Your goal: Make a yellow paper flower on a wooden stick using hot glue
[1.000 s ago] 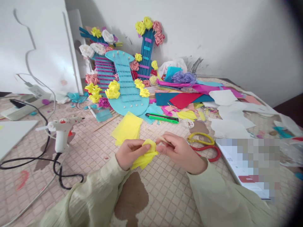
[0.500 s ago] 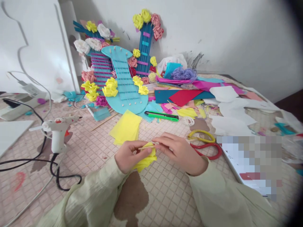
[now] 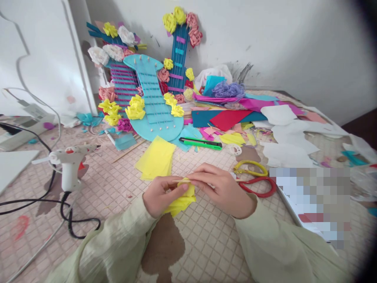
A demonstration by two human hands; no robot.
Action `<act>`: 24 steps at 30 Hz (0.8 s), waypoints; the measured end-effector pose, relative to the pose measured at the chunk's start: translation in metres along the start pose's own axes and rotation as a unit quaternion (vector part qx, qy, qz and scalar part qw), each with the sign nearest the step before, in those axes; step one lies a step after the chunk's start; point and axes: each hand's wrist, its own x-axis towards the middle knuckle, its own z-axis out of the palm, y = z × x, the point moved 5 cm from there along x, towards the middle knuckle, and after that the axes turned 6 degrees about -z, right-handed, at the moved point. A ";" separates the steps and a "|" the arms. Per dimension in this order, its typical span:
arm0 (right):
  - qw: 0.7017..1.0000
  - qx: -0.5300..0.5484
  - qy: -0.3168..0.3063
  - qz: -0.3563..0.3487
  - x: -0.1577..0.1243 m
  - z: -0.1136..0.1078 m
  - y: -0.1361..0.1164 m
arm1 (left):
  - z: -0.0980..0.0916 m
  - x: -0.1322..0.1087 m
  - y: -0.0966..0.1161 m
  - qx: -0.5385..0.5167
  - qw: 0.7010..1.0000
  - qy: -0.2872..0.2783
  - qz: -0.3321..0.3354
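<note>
Over the middle of the table, my left hand (image 3: pixel 163 196) pinches a folded piece of yellow crepe paper (image 3: pixel 182 204), with its thumb on top. My right hand (image 3: pixel 220 190) is closed around a thin wooden stick (image 3: pixel 176 181), which lies level along the paper's upper edge. Both hands nearly meet there, and the right fingertips hide part of the stick. Just beyond them lies a small stack of yellow paper sheets (image 3: pixel 156 157). A pair of scissors (image 3: pixel 259 185) with red and yellow handles rests beside my right wrist.
A white glue gun (image 3: pixel 70 169) with a looping black cord stands at left. Behind are a light-blue paper guitar (image 3: pixel 154 102) and other flower-trimmed instruments. A green cutter knife (image 3: pixel 202 143), purple yarn (image 3: pixel 228 90) and coloured paper scraps lie across the back. A blurred-out device (image 3: pixel 312 204) is at right.
The stick has turned from a slight slant to nearly level between my hands. My right fingers have shifted a little left over the paper. The whole view has moved slightly.
</note>
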 end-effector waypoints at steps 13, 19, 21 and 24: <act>0.985 -0.160 0.001 -0.057 -0.004 0.005 -0.007 | -0.003 0.001 0.005 -0.040 0.998 0.042 -0.011; 0.995 -0.096 0.010 -0.015 -0.003 0.003 -0.005 | -0.002 0.001 0.002 -0.031 0.999 0.036 -0.009; 0.998 -0.058 0.012 0.003 -0.001 0.003 -0.004 | -0.003 0.001 0.004 0.006 0.999 0.045 0.011; 0.999 -0.023 0.022 0.018 0.000 0.002 -0.003 | -0.002 -0.001 0.007 0.054 0.997 0.041 0.038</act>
